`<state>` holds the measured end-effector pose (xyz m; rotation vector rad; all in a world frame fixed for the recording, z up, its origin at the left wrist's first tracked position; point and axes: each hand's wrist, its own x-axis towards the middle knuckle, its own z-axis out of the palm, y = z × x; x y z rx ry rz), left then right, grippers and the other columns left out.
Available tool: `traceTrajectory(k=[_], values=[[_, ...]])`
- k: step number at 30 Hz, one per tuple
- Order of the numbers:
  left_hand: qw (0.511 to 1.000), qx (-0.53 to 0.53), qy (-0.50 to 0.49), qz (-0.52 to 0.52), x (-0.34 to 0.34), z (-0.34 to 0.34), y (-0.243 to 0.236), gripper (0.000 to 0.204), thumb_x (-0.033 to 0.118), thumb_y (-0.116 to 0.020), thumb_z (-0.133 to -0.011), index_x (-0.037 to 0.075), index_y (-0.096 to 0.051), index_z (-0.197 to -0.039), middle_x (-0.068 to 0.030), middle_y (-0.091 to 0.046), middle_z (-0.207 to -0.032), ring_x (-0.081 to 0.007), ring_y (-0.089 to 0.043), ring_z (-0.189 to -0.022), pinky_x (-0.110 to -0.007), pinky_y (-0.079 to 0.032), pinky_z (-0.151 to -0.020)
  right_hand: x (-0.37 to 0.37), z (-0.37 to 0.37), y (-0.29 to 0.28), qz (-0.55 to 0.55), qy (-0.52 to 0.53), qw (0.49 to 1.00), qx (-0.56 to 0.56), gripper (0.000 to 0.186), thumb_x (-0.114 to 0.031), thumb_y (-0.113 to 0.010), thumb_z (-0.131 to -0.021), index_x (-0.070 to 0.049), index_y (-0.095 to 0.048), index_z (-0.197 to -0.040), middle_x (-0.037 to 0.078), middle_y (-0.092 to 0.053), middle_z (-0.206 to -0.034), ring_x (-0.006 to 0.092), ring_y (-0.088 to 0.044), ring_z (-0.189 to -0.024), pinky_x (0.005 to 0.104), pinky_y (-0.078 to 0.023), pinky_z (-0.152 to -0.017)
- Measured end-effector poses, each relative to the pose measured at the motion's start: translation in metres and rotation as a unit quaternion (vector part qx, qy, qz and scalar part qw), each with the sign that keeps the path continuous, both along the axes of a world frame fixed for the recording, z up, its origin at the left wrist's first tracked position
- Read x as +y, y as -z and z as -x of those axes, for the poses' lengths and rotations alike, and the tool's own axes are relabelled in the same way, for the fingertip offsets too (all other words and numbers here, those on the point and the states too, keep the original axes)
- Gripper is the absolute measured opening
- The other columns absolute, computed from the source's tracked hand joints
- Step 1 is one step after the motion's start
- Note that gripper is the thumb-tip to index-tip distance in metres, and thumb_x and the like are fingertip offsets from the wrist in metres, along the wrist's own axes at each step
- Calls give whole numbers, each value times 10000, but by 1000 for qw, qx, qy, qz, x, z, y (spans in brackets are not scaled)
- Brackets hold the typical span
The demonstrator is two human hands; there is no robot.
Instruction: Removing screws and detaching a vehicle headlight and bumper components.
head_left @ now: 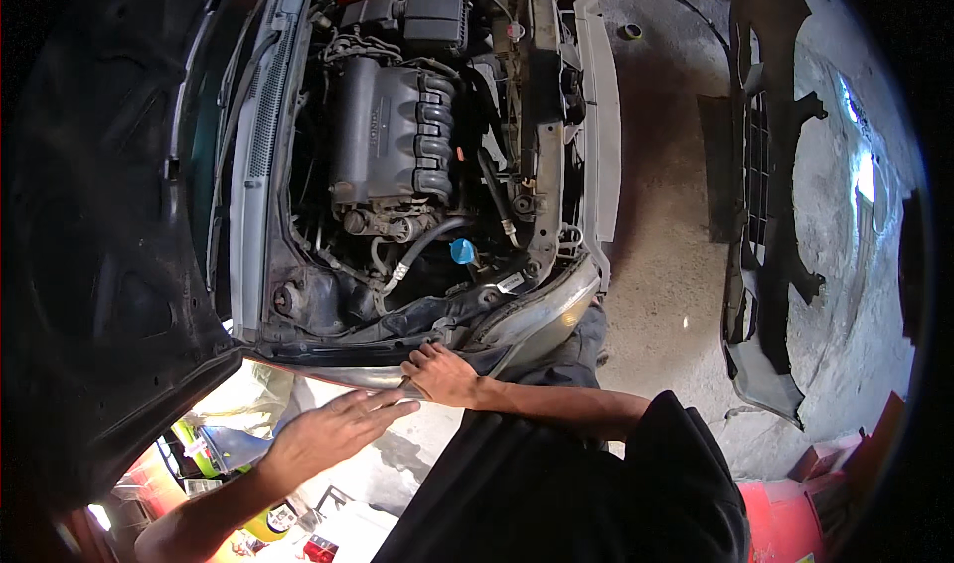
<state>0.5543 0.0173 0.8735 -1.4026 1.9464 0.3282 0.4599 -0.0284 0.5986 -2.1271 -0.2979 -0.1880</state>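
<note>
My left hand (333,429) is open, its fingers stretched out together toward my right hand, just off the car's side. My right hand (444,374) is closed at the upper edge of the car's fender (343,372), beside the headlight (547,334). A short thin piece shows by its fingers; what it is cannot be made out. Beyond both hands lies the uncovered engine bay, with a dark engine cover (373,131) and a blue reservoir cap (462,252).
The raised hood (99,215) fills the left. A detached bumper cover (760,195) lies on the concrete floor (666,295) at the right. Red items (780,518) stand at the lower right. Several coloured containers and small items lie at the lower left, near a yellow container (266,525).
</note>
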Motion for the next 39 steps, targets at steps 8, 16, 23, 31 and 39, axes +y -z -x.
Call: traceTrajectory(k=[8,16,23,31,39], values=[[997,49,32,-50,-1,-14,36,381,396,-506,-905,60,-679,-852,-127,-606,-1166,-162,-490,-1221,-403,-181,-1149,3,1,-13,-89,11,992,92,248,-213,-523,-873,-16,-590,-1009,174,-577,-969,320,-551,-949,416,-419,-854],[337,231,-890,-202,12,23,64,578,622,-500,-879,59,-606,-806,-54,-503,-499,-166,-560,-474,-330,-464,-471,7,12,-6,-122,122,980,104,195,-230,-563,-862,-46,-547,-925,142,-547,-890,309,-530,-897,409,-421,-807],[902,69,-363,223,-2,20,22,627,436,-684,-793,34,-464,-1220,-166,-510,-1264,-268,-526,-1129,-451,-468,-906,19,4,3,-103,143,978,107,187,-186,-566,-854,-31,-557,-959,152,-580,-891,323,-549,-886,405,-416,-827],[969,132,200,-62,-26,-19,22,628,543,-612,-666,2,-629,-985,-102,-613,-1133,-280,-394,-1318,-490,-166,-1154,25,10,6,-43,171,982,61,187,-166,-545,-869,-1,-568,-954,170,-581,-876,344,-552,-854,428,-427,-787],[979,174,105,5,7,-20,25,593,551,-627,-670,1,-615,-893,-116,-627,-924,-280,-544,-1134,-460,-313,-1094,34,9,4,-61,191,979,42,173,-167,-572,-855,-31,-585,-960,142,-593,-889,325,-545,-868,430,-418,-796]])
